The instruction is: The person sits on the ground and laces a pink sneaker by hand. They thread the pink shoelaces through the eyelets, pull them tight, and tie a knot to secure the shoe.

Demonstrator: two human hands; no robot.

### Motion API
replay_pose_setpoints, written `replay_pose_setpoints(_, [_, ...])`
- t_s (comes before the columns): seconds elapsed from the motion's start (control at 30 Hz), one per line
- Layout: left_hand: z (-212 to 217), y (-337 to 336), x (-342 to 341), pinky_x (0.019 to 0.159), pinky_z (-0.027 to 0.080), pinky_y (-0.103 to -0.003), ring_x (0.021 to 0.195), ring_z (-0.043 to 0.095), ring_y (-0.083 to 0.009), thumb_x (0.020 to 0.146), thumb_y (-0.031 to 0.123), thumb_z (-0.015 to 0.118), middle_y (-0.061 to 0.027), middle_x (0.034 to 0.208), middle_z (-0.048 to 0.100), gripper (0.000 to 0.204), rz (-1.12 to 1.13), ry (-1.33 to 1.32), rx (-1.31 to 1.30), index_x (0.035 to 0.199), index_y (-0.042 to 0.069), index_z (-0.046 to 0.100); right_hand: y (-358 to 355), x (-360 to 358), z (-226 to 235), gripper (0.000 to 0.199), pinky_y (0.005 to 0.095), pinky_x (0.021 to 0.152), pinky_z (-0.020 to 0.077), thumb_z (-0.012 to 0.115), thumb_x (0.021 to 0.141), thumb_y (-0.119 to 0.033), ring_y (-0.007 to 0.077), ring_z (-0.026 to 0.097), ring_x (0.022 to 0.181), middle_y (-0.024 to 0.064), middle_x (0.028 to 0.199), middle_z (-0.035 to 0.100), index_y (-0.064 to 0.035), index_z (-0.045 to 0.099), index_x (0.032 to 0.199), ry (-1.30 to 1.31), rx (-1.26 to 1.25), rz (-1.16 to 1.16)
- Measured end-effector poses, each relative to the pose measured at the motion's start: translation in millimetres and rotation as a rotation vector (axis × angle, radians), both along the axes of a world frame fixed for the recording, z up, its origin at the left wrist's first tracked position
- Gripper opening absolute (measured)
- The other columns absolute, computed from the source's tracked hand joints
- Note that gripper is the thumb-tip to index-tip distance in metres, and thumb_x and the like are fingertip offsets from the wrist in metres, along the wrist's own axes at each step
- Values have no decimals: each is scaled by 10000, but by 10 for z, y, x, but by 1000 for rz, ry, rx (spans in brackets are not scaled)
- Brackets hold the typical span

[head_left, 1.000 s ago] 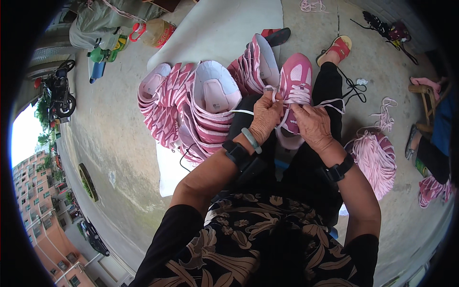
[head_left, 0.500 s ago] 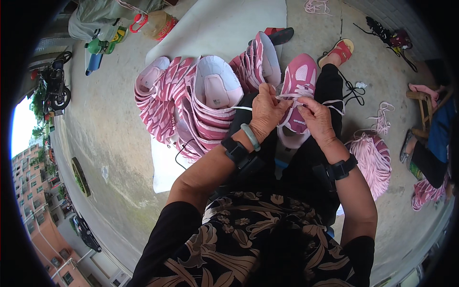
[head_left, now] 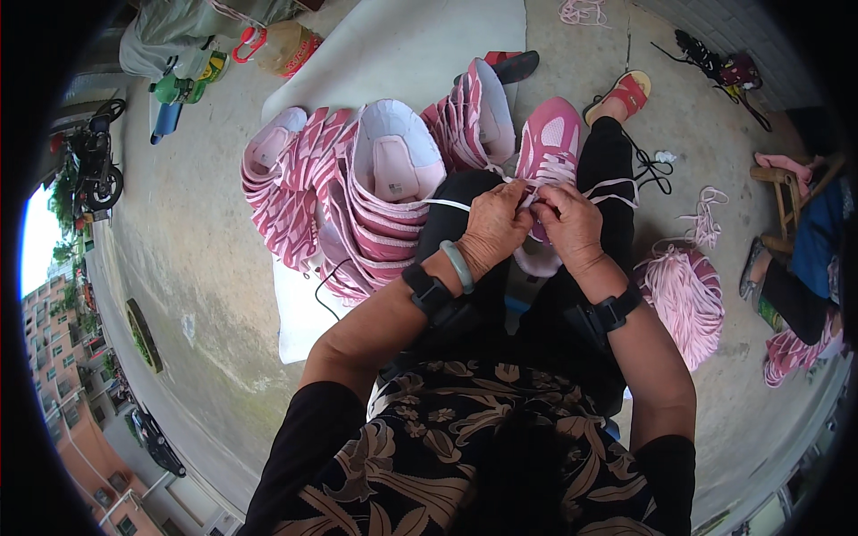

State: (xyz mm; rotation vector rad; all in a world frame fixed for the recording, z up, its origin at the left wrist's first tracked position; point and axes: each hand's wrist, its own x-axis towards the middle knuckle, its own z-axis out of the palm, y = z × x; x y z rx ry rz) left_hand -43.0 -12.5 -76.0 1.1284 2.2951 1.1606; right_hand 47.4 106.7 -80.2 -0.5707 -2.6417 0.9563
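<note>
Both hands are pinched on a white lace (head_left: 617, 188): left hand (head_left: 493, 228) and right hand (head_left: 572, 225) side by side, working it into the pink sneaker (head_left: 550, 152) on the lap. Stacked pink uppers (head_left: 357, 210) sit on the white sheet (head_left: 393, 54) just left.

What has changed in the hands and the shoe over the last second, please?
Little changed: both hands drew closer together over the pink shoe on the lap, the left hand and right hand keeping hold of the white lace. The stack of pink shoe uppers and the lace bundle stayed put.
</note>
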Motion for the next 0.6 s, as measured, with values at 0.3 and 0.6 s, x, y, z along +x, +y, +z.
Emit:
replay_pose_setpoints(0.3, [132,68,13,678,492,-325,758,621,-295,663,27,557,-193,813,611,309,88,-182,-113,967,-25,566,190,-74,29,107,410,621,461,579,762,-171,325,589,726,120,754,608,-102,558,842,-76,-251,127])
replay_pose_setpoints(0.6, [95,63,39,672,478,-348,764,602,-315,674,22,533,-194,862,591,322,28,9,-21,992,-4,574,247,-151,34,60,308,471,453,568,787,-100,231,586,481,119,671,589,-42,551,786,-42,-228,224])
